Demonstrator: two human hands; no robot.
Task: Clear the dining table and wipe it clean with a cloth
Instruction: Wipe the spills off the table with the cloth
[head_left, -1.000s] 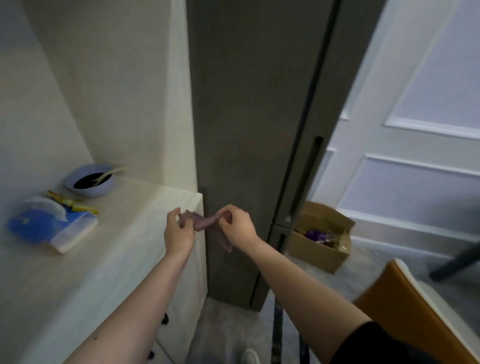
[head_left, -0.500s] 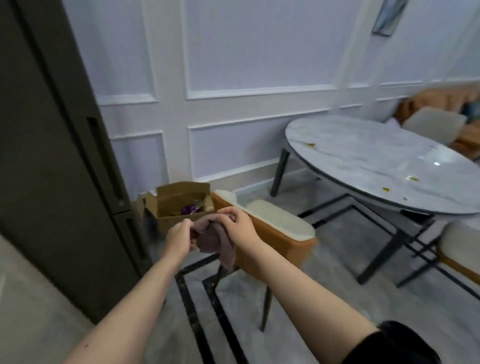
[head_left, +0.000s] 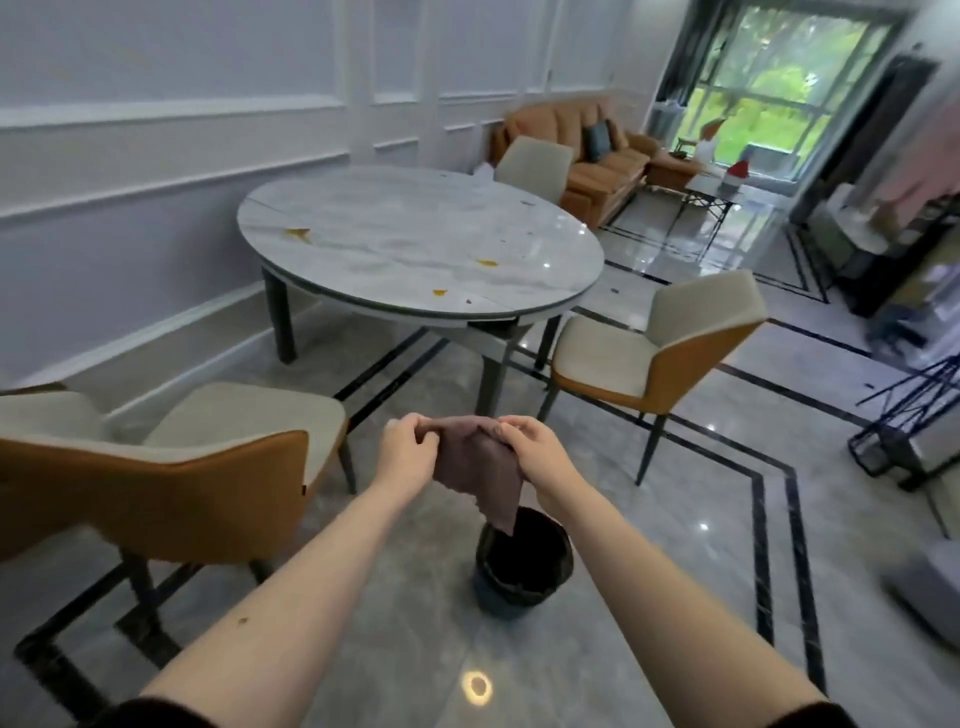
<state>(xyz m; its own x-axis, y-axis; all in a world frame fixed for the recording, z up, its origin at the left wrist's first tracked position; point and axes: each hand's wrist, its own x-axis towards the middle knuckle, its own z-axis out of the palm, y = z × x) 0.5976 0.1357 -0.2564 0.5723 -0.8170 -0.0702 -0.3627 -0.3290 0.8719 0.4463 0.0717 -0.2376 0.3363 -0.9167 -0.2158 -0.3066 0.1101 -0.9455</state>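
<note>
A mauve-brown cloth (head_left: 480, 470) hangs between my hands at chest height. My left hand (head_left: 406, 451) pinches its top left corner and my right hand (head_left: 535, 453) grips the top right edge. Ahead stands the round marble dining table (head_left: 363, 208), a few steps away from my hands. Small yellow-orange scraps lie on its top: one at the left (head_left: 298, 235), one near the right (head_left: 487, 263), one by the front edge (head_left: 440, 293).
A black-lined waste bin (head_left: 523, 564) stands on the floor just below the cloth. Orange-backed chairs sit at the left (head_left: 171, 467), at the right (head_left: 654, 348) and behind the table (head_left: 535, 162). An orange sofa (head_left: 587, 140) and a window lie beyond.
My view has swung right from the counter and tall cabinet to face the dining table. Both hands kept hold of the cloth, which now hangs more spread out.
</note>
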